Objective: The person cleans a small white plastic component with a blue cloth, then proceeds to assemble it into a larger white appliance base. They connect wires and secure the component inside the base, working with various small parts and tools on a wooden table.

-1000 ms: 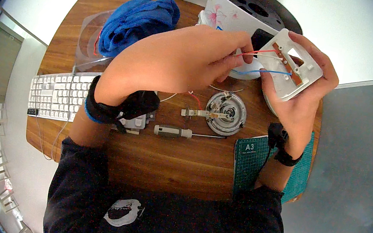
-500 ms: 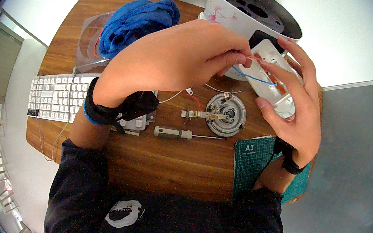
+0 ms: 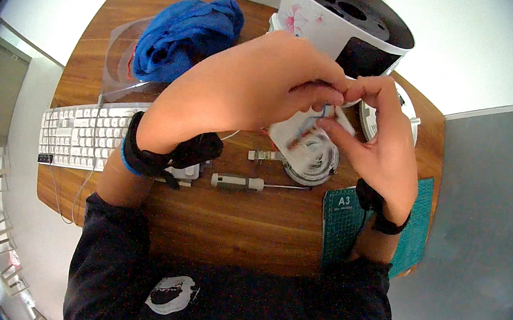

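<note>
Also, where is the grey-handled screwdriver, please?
In the head view, the screwdriver lies near centre, just below the round metal disc and left of the green cutting mat.

"What's the shirt (image 3: 269, 310) like?"
"Black, short-sleeved, with a white rounded print (image 3: 172, 294) on its front"
"What else is worn?"
"Black left wrist strap (image 3: 143, 153), bulky black attachment (image 3: 198, 151), thin blue band (image 3: 126, 159) beside it; black right wrist strap (image 3: 389, 226)"

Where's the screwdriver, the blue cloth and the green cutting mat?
Screwdriver (image 3: 249, 184), head view, on its handle.
Blue cloth (image 3: 186, 41), head view, on its folds.
Green cutting mat (image 3: 339, 232), head view, on its left part.
</note>
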The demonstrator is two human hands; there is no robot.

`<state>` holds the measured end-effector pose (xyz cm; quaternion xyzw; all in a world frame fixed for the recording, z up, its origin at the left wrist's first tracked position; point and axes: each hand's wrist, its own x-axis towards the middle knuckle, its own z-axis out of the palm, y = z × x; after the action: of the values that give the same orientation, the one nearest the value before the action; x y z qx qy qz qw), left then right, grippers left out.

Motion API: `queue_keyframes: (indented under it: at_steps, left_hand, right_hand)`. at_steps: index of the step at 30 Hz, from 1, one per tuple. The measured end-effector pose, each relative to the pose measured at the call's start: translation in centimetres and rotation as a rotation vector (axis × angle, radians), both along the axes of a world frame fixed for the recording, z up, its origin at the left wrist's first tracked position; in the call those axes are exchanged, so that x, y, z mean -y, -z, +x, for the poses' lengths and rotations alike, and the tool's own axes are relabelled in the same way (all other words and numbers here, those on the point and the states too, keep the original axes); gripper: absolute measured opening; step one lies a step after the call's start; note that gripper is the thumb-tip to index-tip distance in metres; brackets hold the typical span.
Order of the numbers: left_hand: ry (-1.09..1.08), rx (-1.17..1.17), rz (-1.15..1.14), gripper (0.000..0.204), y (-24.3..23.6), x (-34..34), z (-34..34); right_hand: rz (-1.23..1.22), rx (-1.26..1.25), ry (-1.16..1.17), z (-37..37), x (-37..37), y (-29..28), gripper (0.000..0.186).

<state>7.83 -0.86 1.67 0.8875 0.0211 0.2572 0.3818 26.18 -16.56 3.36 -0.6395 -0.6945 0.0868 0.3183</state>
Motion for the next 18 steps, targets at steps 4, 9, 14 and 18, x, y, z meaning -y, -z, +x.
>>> queue_keyframes:
  at_steps: [4, 9, 14, 18]
  left_hand:
    - [-0.069, -0.082, -0.155, 0.015, -0.4, 0.2, 0.1]
    - [-0.103, 0.003, -0.104, 0.016, -0.3, 0.1, 0.6]
    - [-0.188, 0.058, -0.145, 0.016, -0.9, -0.3, 0.5]
    - [-0.222, 0.14, -0.08, 0.017, -0.6, -1.2, 0.5]
  right_hand:
    - [0.116, -0.123, -0.005, -0.3, -0.7, 0.9, 0.047]
    - [0.081, -0.271, 0.076, 0.7, -1.1, 1.4, 0.035]
    - [0.011, -0.162, 0.138, 2.4, -0.5, -0.2, 0.018]
    - [0.104, -0.05, 0.252, 3.7, 0.0, -0.4, 0.015]
